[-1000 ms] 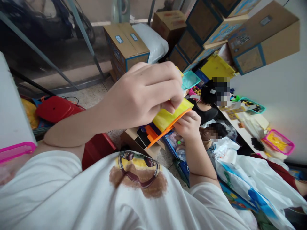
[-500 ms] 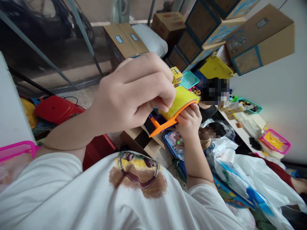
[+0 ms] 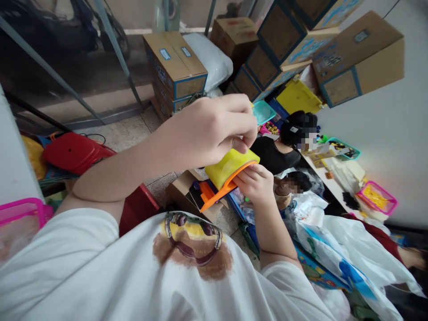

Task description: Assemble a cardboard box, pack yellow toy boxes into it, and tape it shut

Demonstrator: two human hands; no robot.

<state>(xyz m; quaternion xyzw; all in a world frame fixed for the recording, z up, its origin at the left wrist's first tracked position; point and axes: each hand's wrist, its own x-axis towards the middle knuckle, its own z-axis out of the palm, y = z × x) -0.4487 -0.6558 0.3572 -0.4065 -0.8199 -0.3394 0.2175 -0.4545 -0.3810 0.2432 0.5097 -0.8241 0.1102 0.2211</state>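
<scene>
In the head view my right hand (image 3: 256, 185) grips a yellow thing with an orange rim and an orange bar (image 3: 230, 167). Its yellow face looks soft and points up toward the left; dark blue and orange parts show at its lower end. I cannot make out its kind. Just above it my left hand (image 3: 224, 125) hovers with fingers curled and thumb tip against them, a pinch. Whether something small sits in that pinch is hidden. Below the yellow thing is an open cardboard box (image 3: 177, 189).
Cardboard boxes (image 3: 180, 58) are stacked at the back. A red plastic item (image 3: 80, 151) lies at left, near a pink basket (image 3: 23, 211). On the right, people (image 3: 274, 156) sit by a long table with a pink basket of yellow pieces (image 3: 376, 196). White plastic bags (image 3: 354, 240) lie nearer.
My right hand and the yellow thing have moved down and slightly left. My left hand has shifted right and a little lower, its fingers still curled.
</scene>
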